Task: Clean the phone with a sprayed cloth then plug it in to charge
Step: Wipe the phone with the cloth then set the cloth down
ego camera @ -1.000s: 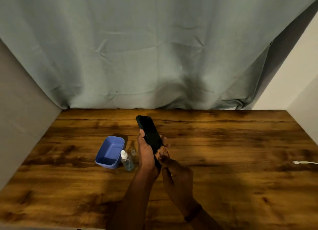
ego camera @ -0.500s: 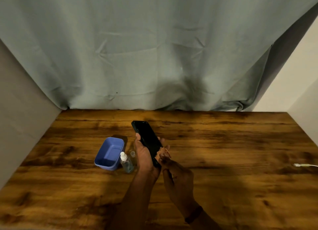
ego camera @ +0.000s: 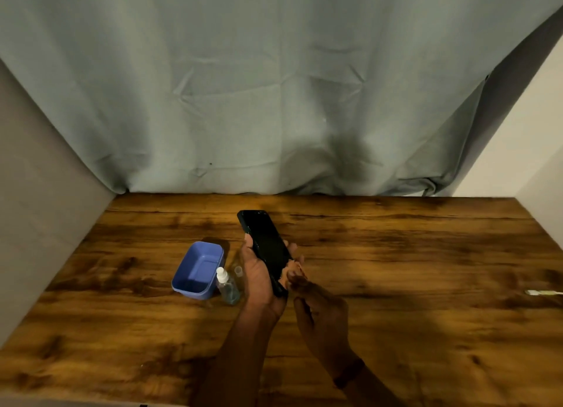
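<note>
counted on view
one phone (ego camera: 265, 242), one blue tub (ego camera: 190, 291), one spray bottle (ego camera: 227, 286), one small clear cap (ego camera: 238, 271), one white cable end (ego camera: 543, 292) (far right on the single table (ego camera: 396, 254)), one left hand (ego camera: 259, 278), one right hand (ego camera: 323, 318).

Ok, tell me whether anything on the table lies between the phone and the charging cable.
Nothing visible does. The left hand grips the phone; the cable end lies at the right edge, bare wood between. Tub and spray bottle sit on the other side.

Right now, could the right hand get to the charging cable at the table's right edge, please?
Probably yes: only bare table lies between the right hand and the cable, though it is a long stretch and the hand is busy at the phone.
</note>
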